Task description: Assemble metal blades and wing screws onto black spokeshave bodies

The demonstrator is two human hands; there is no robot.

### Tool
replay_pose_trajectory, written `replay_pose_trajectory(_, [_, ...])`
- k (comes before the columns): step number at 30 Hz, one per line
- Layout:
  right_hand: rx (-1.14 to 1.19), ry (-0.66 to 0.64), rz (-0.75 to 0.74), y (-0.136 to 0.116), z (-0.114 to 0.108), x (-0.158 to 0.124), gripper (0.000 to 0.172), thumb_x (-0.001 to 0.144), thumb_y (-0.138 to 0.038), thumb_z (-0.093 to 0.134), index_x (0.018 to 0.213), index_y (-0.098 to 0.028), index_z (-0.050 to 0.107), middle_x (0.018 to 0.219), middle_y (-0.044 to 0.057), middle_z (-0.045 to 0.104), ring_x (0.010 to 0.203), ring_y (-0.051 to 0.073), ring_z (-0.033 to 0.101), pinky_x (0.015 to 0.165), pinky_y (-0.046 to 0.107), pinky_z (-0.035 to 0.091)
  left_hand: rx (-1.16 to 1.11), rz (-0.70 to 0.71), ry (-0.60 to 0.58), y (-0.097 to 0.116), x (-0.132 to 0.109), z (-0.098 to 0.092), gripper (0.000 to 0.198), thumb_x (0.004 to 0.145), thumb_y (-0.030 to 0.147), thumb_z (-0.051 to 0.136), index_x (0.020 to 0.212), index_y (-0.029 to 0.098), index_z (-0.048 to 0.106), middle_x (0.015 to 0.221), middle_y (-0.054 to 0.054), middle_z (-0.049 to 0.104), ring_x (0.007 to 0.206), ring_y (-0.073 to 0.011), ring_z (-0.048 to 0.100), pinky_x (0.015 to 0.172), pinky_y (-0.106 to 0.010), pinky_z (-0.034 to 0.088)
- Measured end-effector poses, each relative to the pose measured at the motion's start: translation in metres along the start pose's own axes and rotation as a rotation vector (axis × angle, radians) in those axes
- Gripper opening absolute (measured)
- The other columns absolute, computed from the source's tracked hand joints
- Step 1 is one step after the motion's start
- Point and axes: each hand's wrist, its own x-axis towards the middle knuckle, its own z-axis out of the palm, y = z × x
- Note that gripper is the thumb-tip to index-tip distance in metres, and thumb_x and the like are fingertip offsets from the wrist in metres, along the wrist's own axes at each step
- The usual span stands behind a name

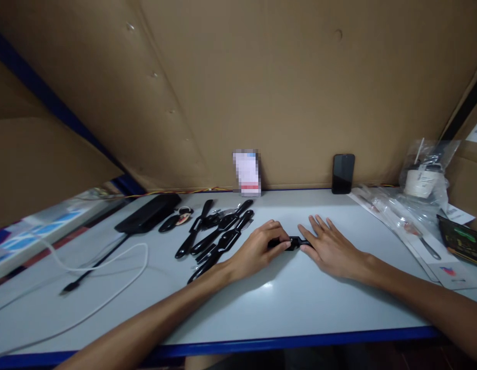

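Note:
My left hand (266,243) is closed, with thumb and fingers pinching a narrow black plastic piece (294,243) on the table. Its exact kind is unclear, because both hands cover its ends. Flat on the table lies my right hand (330,245), fingers spread, its thumb and index finger resting at the right end of the same piece. Left of my left hand are several long black plastic tools (223,239) with slim handles and wider middles, loosely heaped together.
A black case-like device (149,213) with a cable, a key fob (169,222) and a white cable (103,304) lie on the left. A phone (343,173) and a lit screen (248,173) lean at the cardboard wall. Clear packages (411,231) and a bagged white cup (421,182) occupy the right.

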Motion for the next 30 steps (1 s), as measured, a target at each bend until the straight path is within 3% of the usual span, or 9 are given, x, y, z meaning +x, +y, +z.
replay_pose_trajectory(8, [-0.008, -0.023, 0.003, -0.001, -0.003, 0.0, 0.06, 0.11, -0.047, 0.036, 0.159, -0.013, 0.043, 0.163, 0.027, 0.038, 0.153, 0.044, 0.032, 0.121, 0.063, 0.032, -0.007, -0.105, 0.183, 0.003, 0.001, -0.004, 0.024, 0.104, 0.028, 0.044, 0.087, 0.019, 0.058, 0.082, -0.003, 0.062, 0.076, -0.0191, 0.056, 0.073, -0.032, 0.045])
replay_pose_trajectory(13, [-0.056, -0.058, -0.012, -0.001, -0.006, 0.001, 0.061, 0.111, -0.047, 0.031, 0.16, -0.012, 0.04, 0.163, 0.028, 0.037, 0.153, 0.045, 0.031, 0.12, 0.063, 0.033, -0.304, -0.283, 0.229, -0.002, 0.003, -0.009, 0.023, 0.101, 0.036, 0.047, 0.086, 0.019, 0.054, 0.072, 0.0, 0.063, 0.069, -0.0165, 0.059, 0.067, -0.029, 0.046])
replay_pose_trajectory(16, [-0.067, -0.051, -0.016, -0.001, -0.005, 0.0, 0.061, 0.111, -0.047, 0.031, 0.16, -0.013, 0.04, 0.162, 0.027, 0.038, 0.153, 0.044, 0.031, 0.12, 0.063, 0.033, -0.468, -0.311, 0.242, -0.008, 0.003, -0.01, 0.016, 0.099, 0.035, 0.051, 0.095, 0.019, 0.053, 0.07, 0.001, 0.065, 0.061, -0.0149, 0.06, 0.059, -0.026, 0.046])
replay_pose_trajectory(19, [-0.047, -0.026, -0.006, 0.001, -0.002, 0.0, 0.061, 0.111, -0.048, 0.032, 0.16, -0.014, 0.041, 0.163, 0.025, 0.039, 0.154, 0.043, 0.03, 0.121, 0.062, 0.032, -0.374, -0.231, 0.205, -0.009, -0.001, -0.011, 0.02, 0.103, 0.029, 0.046, 0.109, 0.018, 0.061, 0.073, 0.0, 0.067, 0.062, -0.015, 0.06, 0.058, -0.026, 0.048])
replay_pose_trajectory(22, [-0.019, -0.013, -0.006, 0.002, 0.003, 0.0, 0.061, 0.11, -0.05, 0.032, 0.16, -0.015, 0.041, 0.164, 0.025, 0.037, 0.154, 0.043, 0.029, 0.121, 0.063, 0.031, -0.102, -0.024, 0.155, -0.004, -0.004, -0.011, 0.032, 0.105, 0.019, 0.039, 0.107, 0.017, 0.071, 0.092, -0.007, 0.072, 0.081, -0.0182, 0.067, 0.075, -0.033, 0.054])
replay_pose_trajectory(24, [-0.005, -0.006, -0.007, 0.002, 0.004, 0.0, 0.062, 0.11, -0.05, 0.033, 0.16, -0.015, 0.041, 0.164, 0.025, 0.037, 0.154, 0.043, 0.029, 0.121, 0.063, 0.03, 0.054, 0.107, 0.072, 0.0, -0.005, -0.01, 0.03, 0.105, 0.019, 0.044, 0.113, 0.017, 0.072, 0.103, -0.01, 0.071, 0.094, -0.0216, 0.066, 0.085, -0.037, 0.055])
replay_pose_trajectory(27, [0.007, -0.003, 0.001, 0.002, 0.003, 0.0, 0.061, 0.109, -0.049, 0.036, 0.16, -0.015, 0.042, 0.164, 0.025, 0.036, 0.154, 0.043, 0.029, 0.122, 0.063, 0.03, 0.263, 0.217, -0.056, 0.002, -0.004, -0.009, 0.025, 0.104, 0.024, 0.055, 0.124, 0.017, 0.07, 0.109, -0.011, 0.07, 0.099, -0.0254, 0.063, 0.086, -0.041, 0.057])
replay_pose_trajectory(30, [-0.005, -0.03, 0.008, 0.001, -0.001, 0.0, 0.061, 0.109, -0.048, 0.037, 0.16, -0.014, 0.042, 0.164, 0.027, 0.035, 0.153, 0.044, 0.029, 0.122, 0.063, 0.031, 0.381, 0.29, -0.072, -0.002, -0.004, -0.009, 0.026, 0.107, 0.024, 0.052, 0.121, 0.015, 0.072, 0.109, -0.012, 0.071, 0.099, -0.0251, 0.063, 0.086, -0.041, 0.059])
